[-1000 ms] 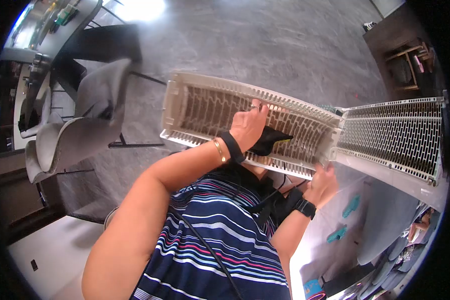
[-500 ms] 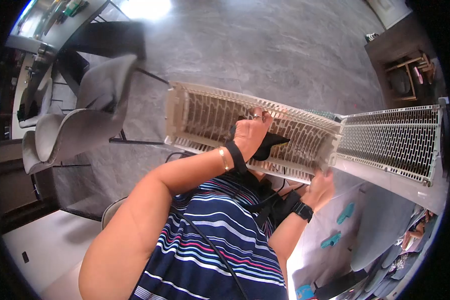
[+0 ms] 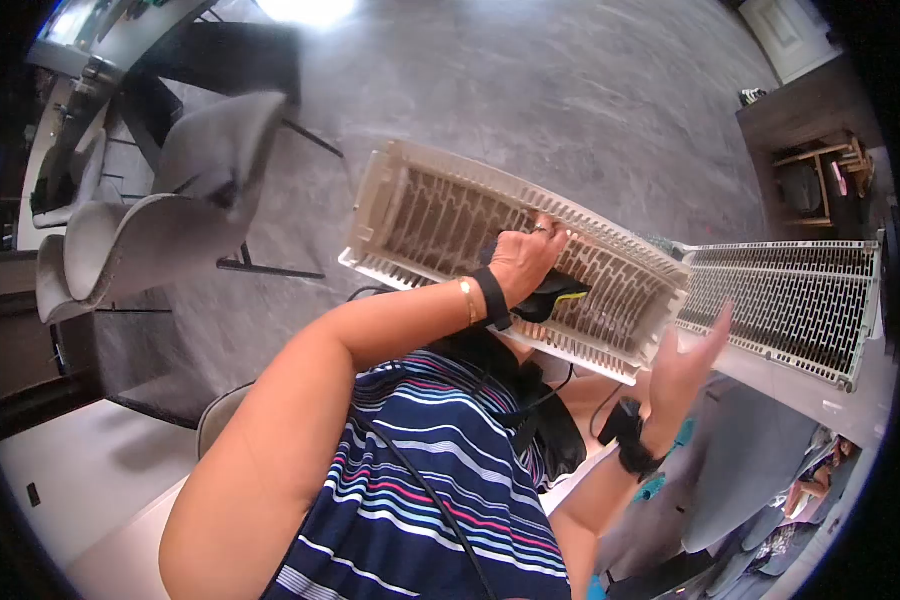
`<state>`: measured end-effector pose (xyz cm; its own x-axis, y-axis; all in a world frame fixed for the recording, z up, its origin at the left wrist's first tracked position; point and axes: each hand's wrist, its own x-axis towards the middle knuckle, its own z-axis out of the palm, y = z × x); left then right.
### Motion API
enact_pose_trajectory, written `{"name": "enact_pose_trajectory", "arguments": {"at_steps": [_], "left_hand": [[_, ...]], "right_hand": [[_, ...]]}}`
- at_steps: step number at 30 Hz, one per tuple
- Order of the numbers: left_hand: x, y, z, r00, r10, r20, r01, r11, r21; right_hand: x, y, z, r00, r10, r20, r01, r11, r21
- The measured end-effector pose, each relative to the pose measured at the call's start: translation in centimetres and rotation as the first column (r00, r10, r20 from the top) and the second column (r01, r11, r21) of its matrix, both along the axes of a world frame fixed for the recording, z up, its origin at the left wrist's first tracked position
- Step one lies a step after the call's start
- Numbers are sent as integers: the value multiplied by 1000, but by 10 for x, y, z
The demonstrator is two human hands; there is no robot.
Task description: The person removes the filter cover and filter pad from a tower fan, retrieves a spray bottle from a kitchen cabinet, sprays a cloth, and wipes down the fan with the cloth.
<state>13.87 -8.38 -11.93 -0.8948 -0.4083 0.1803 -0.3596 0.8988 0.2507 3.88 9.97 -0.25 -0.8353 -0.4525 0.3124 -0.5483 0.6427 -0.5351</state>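
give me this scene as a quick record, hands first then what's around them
left hand: on a black cloth, against a pale slotted panel; grip partly hidden
right hand: open, blurred, beside that panel's right end; contact unclear
panel position: tilted in front of the striped top
second panel: slotted, farther right
chair: grey, at left
floor: grey, marbled

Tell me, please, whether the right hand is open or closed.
Open: the right hand has thumb and fingers spread apart near the beige slatted panel.
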Motion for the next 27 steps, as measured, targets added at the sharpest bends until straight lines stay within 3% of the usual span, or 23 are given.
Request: {"name": "enact_pose_trajectory", "arguments": {"at_steps": [1,3,5,7,8,10,11,14,16,17,19,22,27], "left_hand": [[-2,1,1,1000,-5,-1,5,1000,5],[-7,4,2,999,-39,-3,39,999,30],[-16,8,-11,1000,-11,-22,12,1000,28],[-17,8,-19,987,-63,151,58,998,36],[-16,6,-16,986,-61,154,56,998,39],[-13,1,-8,977,-72,199,75,997,-7],[-13,1,-9,977,-66,202,68,998,-2],[-11,1,-11,989,-3,148,-6,998,63],[-12,1,-10,985,44,167,-58,995,80],[-11,2,-12,984,50,171,-65,994,87],[-8,4,-16,998,57,-11,-55,994,94],[-3,1,8,995,76,-71,-71,995,68],[-2,1,9,993,46,-113,-43,999,24]], "right_hand": [[-2,-22,10,991,118,62,-119,993,-1],[-16,-66,-9,905,421,55,-424,891,159],[-23,-113,-39,839,538,81,-531,779,332],[-24,-141,-72,838,545,10,-512,781,357],[-25,-147,-78,837,547,15,-515,779,357],[-29,-156,-87,784,529,324,-609,757,237],[-28,-160,-89,780,533,329,-615,752,239],[-20,-169,-95,849,395,352,-496,825,270],[-17,-168,-104,880,439,179,-472,848,241],[-17,-168,-106,877,444,185,-479,843,246],[-19,-166,-111,875,413,251,-473,839,268],[-25,-164,-115,878,328,349,-422,874,240],[-28,-165,-118,857,351,377,-443,875,193]]}}
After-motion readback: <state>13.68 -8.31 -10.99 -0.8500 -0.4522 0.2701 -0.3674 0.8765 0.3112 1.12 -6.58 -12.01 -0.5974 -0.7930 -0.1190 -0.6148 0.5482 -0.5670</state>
